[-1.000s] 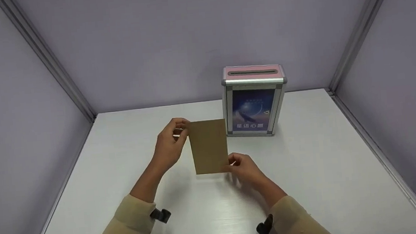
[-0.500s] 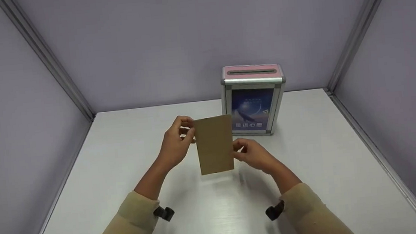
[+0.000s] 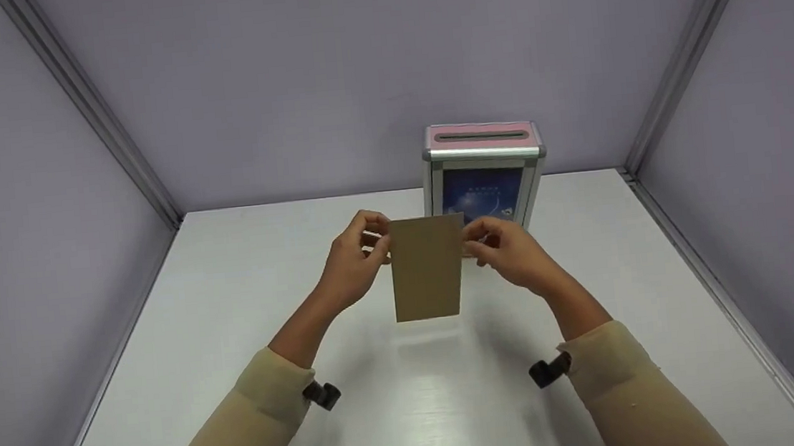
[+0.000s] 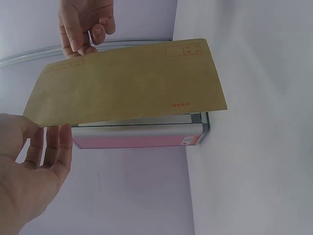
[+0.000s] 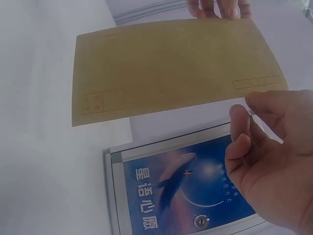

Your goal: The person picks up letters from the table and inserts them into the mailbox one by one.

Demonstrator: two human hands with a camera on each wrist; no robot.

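I hold a brown paper envelope [image 3: 426, 267] upright above the white table, just in front of a metal box [image 3: 483, 154] with a pink slotted top. My left hand [image 3: 378, 237] pinches the envelope's upper left edge. My right hand [image 3: 475, 234] pinches its upper right edge. In the left wrist view the envelope [image 4: 127, 81] lies across the box [image 4: 137, 136], with my left hand [image 4: 51, 142] at its near end and my right hand [image 4: 85, 44] at the far end. The right wrist view shows the envelope [image 5: 171, 68] above the box's blue picture panel [image 5: 186, 186] and my right hand [image 5: 242, 115] by its corner.
The white table [image 3: 231, 302] is closed in by lilac walls on three sides, with metal corner posts [image 3: 89, 110]. The box stands at the back, right of the middle. Small black wrist cameras [image 3: 322, 395] sit on both beige sleeves.
My right hand slid from the envelope's lower right corner up to its upper right edge. Both hands carried the envelope right and away, closer to the box.
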